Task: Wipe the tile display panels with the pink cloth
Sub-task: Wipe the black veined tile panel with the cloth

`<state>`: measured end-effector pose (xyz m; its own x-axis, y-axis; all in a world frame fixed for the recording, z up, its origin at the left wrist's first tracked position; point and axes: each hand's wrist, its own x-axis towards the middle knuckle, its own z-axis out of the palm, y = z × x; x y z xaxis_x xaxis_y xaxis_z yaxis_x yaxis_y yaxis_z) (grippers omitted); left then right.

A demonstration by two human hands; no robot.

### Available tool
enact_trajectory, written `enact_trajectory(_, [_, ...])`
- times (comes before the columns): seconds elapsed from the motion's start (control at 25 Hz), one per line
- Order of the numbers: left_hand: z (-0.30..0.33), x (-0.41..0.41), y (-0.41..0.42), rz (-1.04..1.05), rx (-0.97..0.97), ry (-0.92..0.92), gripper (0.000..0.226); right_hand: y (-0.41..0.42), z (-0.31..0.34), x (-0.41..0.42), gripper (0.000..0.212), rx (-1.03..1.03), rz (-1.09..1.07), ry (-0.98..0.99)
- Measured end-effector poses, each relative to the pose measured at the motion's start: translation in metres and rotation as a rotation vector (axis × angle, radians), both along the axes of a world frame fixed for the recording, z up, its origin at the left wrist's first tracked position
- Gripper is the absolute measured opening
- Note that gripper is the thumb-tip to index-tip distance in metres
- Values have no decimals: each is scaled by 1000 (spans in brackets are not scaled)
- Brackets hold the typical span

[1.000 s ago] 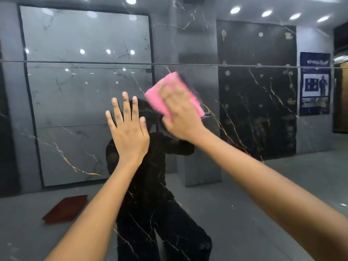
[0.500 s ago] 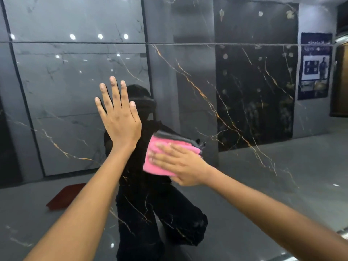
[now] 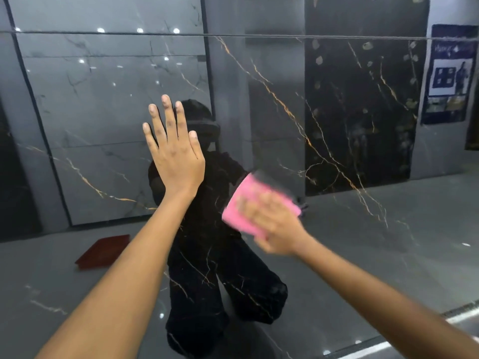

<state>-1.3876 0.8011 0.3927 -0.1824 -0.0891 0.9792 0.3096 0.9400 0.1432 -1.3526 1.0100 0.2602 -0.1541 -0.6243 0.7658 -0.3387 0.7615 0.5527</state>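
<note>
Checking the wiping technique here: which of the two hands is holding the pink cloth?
The right hand presses the pink cloth; the left hand lies flat and bare.

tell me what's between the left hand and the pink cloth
Head view: only bare glossy tile panel, mirroring the person, separates the left hand from the pink cloth.

My left hand lay flat, fingers straight, on the glossy dark tile panel. My right hand, blurred, pressed the pink cloth to the panel just beside it, lower right. My dark reflection showed between them.
</note>
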Motion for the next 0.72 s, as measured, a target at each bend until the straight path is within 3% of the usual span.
enact_trajectory(0.04, [0, 1, -1, -6, -4, -1, 56, -7, -18, 4, 68, 290, -34, -48])
enact_trajectory(0.08, [0, 1, -1, -13, -10, 1, 56, 0, -16, 3, 67, 456, -59, -72])
enact_trajectory(0.12, [0, 1, -2, -19, -16, 4, 56, 17, 0, -1, 68, 463, -63, -42])
enact_trajectory(0.2, [1, 1, -3, -35, -17, 0, 55, 61, 39, -8, 71, 47, -62, 30])
enact_trajectory(0.32, [-19, 4, -2, -90, -30, -10, 56, 100, 71, -2, 73, -998, -25, 65])
enact_trajectory(0.36, [-38, 6, -1, -109, -43, -23, 57, 90, 58, -4, 74, -1185, -38, 58])
enact_trajectory(0.4, [-63, 8, 1, -125, -63, -43, 58, 71, 35, -5, 76, -1200, -35, 37])
enact_trajectory(0.44, [-92, 10, 3, -133, -88, -64, 59, 49, 6, -5, 78, -1040, -31, -10])
enact_trajectory(0.56, [-173, 12, 4, -128, -158, -95, 60, 8, -94, 8, 80, 26, -94, -113])
enact_trajectory(0.6, [-190, 11, 2, -132, -173, -96, 60, 17, -102, 9, 80, 298, -122, -125])
enact_trajectory(0.64, [-202, 9, 0, -139, -182, -103, 61, 35, -92, 8, 79, 424, -133, -114])
enact_trajectory(0.68, [-208, 7, -1, -144, -185, -113, 62, 54, -73, 5, 78, 385, -146, -74])
enact_trajectory(0.72, [-211, 6, -2, -143, -187, -117, 62, 71, -48, 2, 77, 203, -156, -39])
